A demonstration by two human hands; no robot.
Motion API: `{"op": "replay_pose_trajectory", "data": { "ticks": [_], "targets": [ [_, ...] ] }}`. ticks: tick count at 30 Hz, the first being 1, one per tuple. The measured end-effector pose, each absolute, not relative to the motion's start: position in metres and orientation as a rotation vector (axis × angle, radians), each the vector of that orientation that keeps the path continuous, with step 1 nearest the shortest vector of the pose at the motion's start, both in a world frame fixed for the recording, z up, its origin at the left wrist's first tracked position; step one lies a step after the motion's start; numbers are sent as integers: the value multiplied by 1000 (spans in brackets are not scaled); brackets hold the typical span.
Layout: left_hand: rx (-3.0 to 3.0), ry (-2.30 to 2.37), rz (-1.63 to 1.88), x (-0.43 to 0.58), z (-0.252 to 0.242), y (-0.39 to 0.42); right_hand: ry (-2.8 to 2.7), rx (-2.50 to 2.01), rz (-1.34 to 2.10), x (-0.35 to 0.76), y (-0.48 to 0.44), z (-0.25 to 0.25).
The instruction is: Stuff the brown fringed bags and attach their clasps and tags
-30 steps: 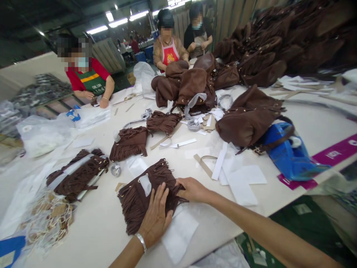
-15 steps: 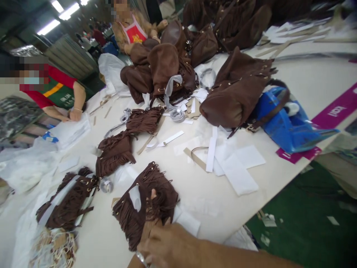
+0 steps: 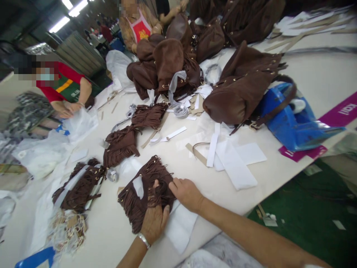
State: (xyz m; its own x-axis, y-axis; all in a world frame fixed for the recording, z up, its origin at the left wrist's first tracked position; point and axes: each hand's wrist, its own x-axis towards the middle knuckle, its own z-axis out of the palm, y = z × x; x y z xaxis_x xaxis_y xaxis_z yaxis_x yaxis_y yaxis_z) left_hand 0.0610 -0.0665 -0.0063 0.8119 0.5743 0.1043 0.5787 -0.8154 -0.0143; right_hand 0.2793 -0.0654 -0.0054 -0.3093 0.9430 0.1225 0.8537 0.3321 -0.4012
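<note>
A: ok so the bag [image 3: 148,178] is flat on the near part of the table [image 3: 106,238], partly over a white sheet [image 3: 182,227]. Which hand's closer to it?

B: Left hand [image 3: 154,220], easily, it's right on top. Palm down, fingers stretched out under some loose fringe [image 3: 158,191], thumb off to the side. Not clamped on anything I can see.

A: And the right hand [image 3: 187,193]?

B: Up against the bag's right edge, fingertips bunched in narrow. Can't tell if any fringe is pinched in there tbh.

A: So the bag's leftward from the right hand and directly under the left?

B: Yep. Long axis looks slanted, near left to far right, but the left hand hides a chunk.
</note>
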Motion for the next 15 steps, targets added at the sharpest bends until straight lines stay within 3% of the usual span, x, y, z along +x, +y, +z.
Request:
{"op": "replay_pose_trajectory", "data": {
  "ticks": [5,11,15],
  "targets": [
    [-2969,-1238,-3,75,6,-62,-2349,-1528,244,279,-65,-10],
    [-2997,-1262,-15,82,23,-61,-2245,-1546,378,299,-70,18],
    [-3030,-1237,-88,77,25,-61,-2255,-1183,190,284,-104,33]
  ]
}}
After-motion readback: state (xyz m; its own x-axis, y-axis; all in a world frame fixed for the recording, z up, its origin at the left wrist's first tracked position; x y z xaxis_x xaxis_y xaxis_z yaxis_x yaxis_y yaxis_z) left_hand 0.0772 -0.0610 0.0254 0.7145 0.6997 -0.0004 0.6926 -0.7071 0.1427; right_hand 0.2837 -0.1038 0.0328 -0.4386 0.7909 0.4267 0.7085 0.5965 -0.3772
